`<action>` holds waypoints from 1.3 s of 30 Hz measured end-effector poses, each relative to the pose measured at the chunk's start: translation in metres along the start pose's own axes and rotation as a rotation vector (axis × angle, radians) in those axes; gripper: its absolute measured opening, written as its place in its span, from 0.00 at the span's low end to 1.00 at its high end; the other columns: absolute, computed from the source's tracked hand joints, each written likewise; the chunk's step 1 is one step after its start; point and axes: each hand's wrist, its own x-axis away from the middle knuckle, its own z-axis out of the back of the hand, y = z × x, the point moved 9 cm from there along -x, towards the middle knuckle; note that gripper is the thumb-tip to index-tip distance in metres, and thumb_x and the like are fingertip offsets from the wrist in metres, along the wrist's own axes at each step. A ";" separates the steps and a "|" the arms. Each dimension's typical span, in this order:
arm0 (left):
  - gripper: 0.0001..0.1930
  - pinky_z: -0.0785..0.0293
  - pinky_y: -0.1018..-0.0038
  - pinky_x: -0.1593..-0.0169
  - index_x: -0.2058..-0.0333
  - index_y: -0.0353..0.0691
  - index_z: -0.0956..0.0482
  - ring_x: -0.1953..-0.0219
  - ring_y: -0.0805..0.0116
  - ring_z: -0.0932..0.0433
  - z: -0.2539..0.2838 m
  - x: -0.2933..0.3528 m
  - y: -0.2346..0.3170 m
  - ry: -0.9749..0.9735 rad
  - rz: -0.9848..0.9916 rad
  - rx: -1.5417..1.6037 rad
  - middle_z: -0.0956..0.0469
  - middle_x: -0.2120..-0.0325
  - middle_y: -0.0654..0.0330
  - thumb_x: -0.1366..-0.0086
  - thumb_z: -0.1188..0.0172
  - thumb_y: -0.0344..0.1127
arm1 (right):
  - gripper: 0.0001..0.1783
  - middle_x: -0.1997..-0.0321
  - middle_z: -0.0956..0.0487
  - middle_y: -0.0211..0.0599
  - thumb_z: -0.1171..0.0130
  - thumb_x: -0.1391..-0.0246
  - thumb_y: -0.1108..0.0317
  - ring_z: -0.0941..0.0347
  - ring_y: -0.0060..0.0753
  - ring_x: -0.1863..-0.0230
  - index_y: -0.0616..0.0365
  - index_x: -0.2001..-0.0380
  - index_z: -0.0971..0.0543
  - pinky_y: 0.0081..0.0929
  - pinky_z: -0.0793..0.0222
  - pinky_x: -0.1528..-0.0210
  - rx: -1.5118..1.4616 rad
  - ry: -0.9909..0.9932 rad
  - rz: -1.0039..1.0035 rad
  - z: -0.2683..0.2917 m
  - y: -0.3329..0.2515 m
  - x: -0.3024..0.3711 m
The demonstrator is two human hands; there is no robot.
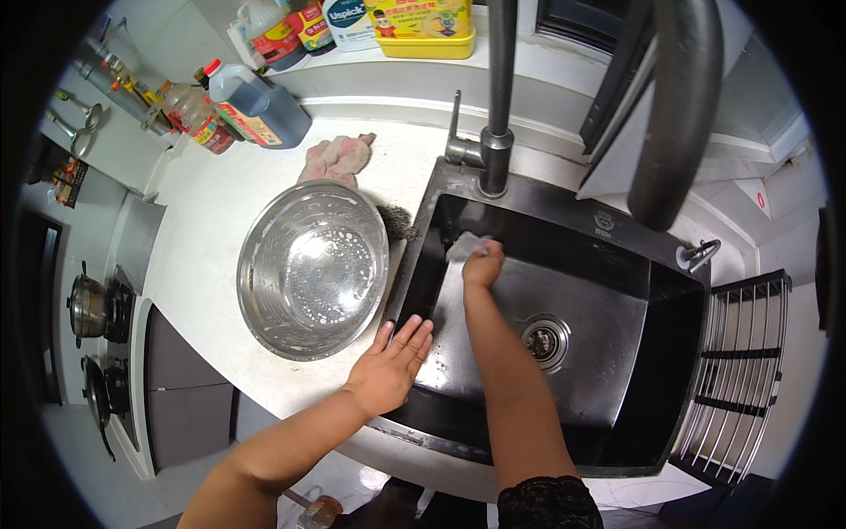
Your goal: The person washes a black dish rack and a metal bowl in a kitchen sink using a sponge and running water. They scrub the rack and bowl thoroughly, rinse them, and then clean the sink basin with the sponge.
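My right hand reaches into the black sink and is closed on a greyish cleaning cloth. The cloth is pressed against the sink's inner side near its far left corner. Fingers outstretched, my left hand lies flat over the sink's left rim and holds nothing. Left of the sink, on the white counter, a wet steel basin stands with water drops inside. The round drain shows in the sink floor, to the right of my right forearm.
A dark faucet rises behind the sink, its thick spout curving overhead. A steel wool scrubber sits between basin and sink, and a crumpled rag lies behind. Bottles, including a large jug, stand farther back. A metal rack is at right.
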 end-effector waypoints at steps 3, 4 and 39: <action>0.27 0.54 0.52 0.35 0.44 0.33 0.33 0.33 0.55 0.51 -0.004 0.003 0.005 0.009 -0.068 -0.055 0.41 0.38 0.55 0.43 0.52 0.35 | 0.10 0.55 0.26 0.35 0.52 0.49 0.72 0.32 0.41 0.50 0.52 0.64 0.24 0.34 0.35 0.49 0.398 -0.352 0.617 -0.030 -0.054 0.035; 0.27 0.55 0.52 0.35 0.44 0.33 0.33 0.33 0.55 0.51 -0.004 0.001 0.005 -0.003 -0.083 -0.073 0.41 0.38 0.55 0.43 0.53 0.36 | 0.11 0.53 0.26 0.30 0.55 0.47 0.67 0.34 0.39 0.47 0.50 0.63 0.24 0.35 0.35 0.48 0.466 -0.390 0.655 -0.031 -0.051 0.032; 0.30 0.62 0.51 0.33 0.42 0.35 0.35 0.32 0.53 0.56 -0.010 0.003 0.000 -0.192 -0.080 -0.039 0.40 0.39 0.55 0.43 0.50 0.43 | 0.13 0.61 0.26 0.51 0.46 0.51 0.71 0.29 0.51 0.58 0.57 0.60 0.24 0.43 0.32 0.55 0.475 -0.445 0.887 -0.003 -0.042 0.043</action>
